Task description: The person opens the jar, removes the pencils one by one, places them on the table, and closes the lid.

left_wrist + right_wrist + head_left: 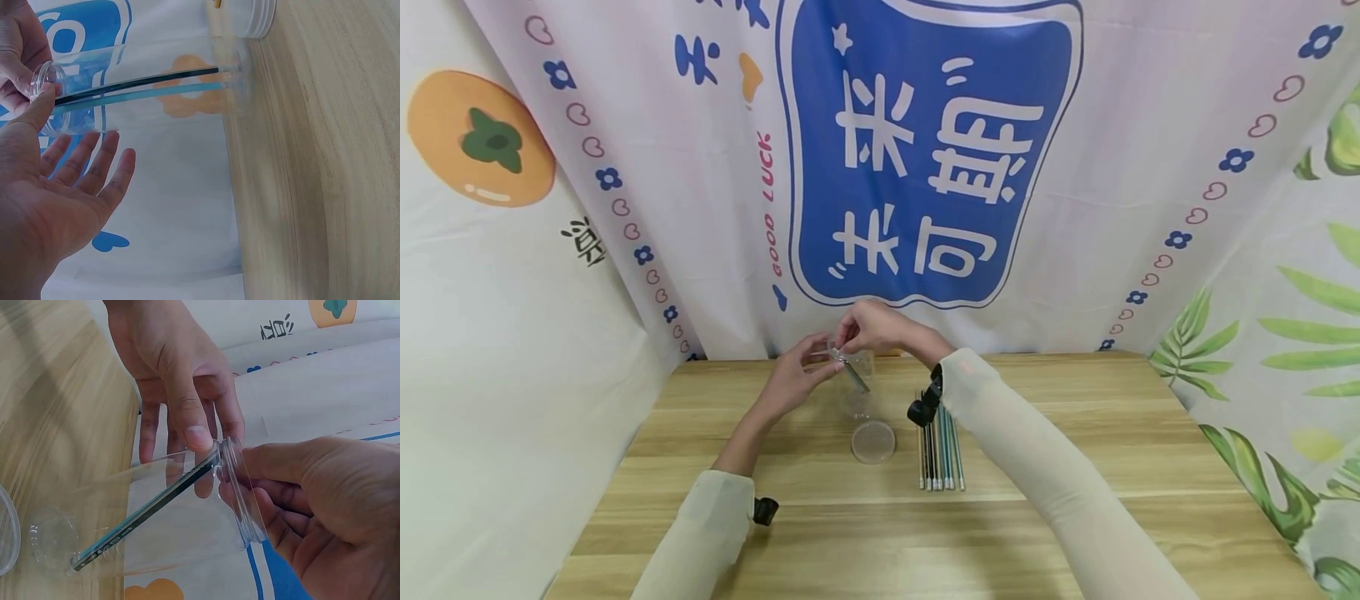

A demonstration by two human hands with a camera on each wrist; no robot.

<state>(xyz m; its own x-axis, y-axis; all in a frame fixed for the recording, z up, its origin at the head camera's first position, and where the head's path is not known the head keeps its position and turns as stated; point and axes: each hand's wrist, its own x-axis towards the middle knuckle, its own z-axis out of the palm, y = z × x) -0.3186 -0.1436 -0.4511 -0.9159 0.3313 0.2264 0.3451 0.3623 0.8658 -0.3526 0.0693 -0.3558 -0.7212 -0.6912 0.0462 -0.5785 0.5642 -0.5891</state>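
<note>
A clear plastic jar with a threaded mouth stands near the back of the table. Inside it lean two pencils, one black and one light blue, their eraser ends down at the base. My left hand holds the jar near its neck, thumb on the near side and the other fingers spread behind the clear wall. At the mouth, my right hand has its curled fingers and thumb at the threaded rim, close by the pencils' upper ends.
A clear round lid lies in front of the jar. To its right, several black and teal pencils lie side by side on the wooden table. A printed cloth hangs right behind the table's back edge.
</note>
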